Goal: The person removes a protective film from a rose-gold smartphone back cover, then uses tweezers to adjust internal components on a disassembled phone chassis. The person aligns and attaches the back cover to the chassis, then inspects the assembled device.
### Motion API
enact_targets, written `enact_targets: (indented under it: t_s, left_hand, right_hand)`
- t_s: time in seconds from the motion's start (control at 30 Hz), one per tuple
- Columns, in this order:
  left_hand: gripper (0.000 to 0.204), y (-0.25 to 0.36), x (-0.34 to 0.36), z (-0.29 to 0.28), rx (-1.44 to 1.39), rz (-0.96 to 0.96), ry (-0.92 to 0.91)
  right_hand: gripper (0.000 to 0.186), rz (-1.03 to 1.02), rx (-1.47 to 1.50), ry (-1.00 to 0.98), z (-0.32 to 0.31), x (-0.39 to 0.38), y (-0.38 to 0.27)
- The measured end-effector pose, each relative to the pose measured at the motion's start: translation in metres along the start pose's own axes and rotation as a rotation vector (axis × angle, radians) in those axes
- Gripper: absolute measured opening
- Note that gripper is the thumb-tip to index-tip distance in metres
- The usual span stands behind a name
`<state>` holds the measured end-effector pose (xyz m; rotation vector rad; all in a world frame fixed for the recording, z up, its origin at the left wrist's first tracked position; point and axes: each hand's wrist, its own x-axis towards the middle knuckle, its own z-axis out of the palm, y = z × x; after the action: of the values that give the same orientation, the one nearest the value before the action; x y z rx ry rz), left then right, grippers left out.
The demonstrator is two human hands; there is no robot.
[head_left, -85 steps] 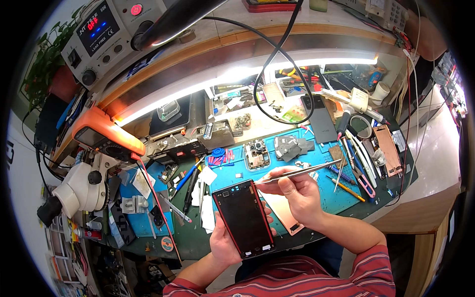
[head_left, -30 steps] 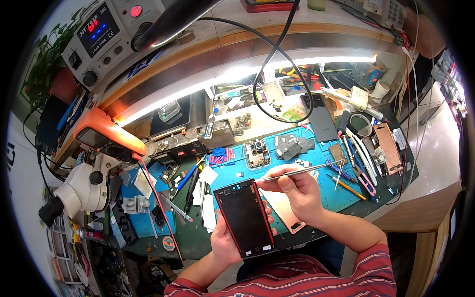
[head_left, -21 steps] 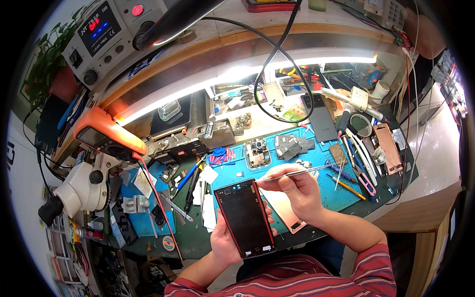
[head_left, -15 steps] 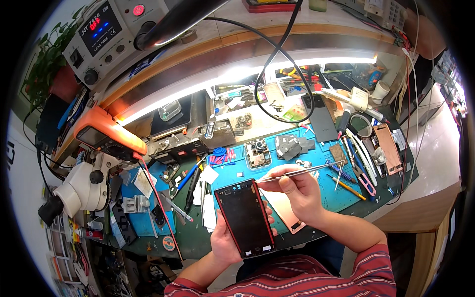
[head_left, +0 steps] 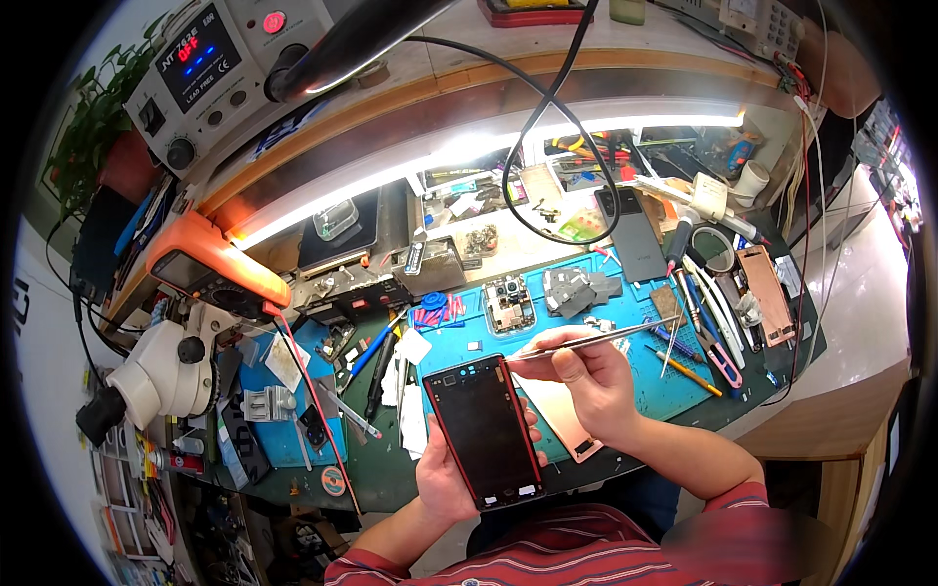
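My left hand (head_left: 449, 481) is closed around a black phone frame (head_left: 486, 430) with red edges, its thumb at the left side and its fingertips showing at the right. Pinched in my right hand (head_left: 584, 376) are metal tweezers (head_left: 596, 338); their tips meet the frame's upper right corner, and the shanks point out to the right. Whether anything tiny sits between the tips cannot be seen. Under my right hand lies a copper-coloured plate (head_left: 559, 415). Beyond the frame, a phone circuit board with camera modules (head_left: 510, 305) rests in a clear holder on the blue mat (head_left: 674, 391).
To the left stand an orange multimeter (head_left: 220, 264) and a white microscope (head_left: 156, 366). Pens, tweezers and cutters (head_left: 718, 356) crowd the right side. A dark phone (head_left: 630, 234) leans behind the mat. A black cable (head_left: 528, 137) hangs overhead, near a soldering station (head_left: 220, 73).
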<state>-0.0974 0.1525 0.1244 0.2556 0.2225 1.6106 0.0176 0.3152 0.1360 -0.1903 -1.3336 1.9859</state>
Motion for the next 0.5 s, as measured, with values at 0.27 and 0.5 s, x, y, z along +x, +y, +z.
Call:
enact_targets:
  t_s: [0.27, 0.5]
  left_hand:
    - [0.083, -0.0001, 0.0002, 0.0000, 0.006, 0.003, 0.007]
    - [0.083, -0.0001, -0.0002, -0.0014, 0.013, 0.002, 0.009]
  right_hand:
    - [0.022, 0.019, -0.011, -0.006, -0.0013, 0.0006, -0.0001]
    - [0.020, -0.021, 0.033, -0.019, -0.0021, 0.0012, 0.0031]
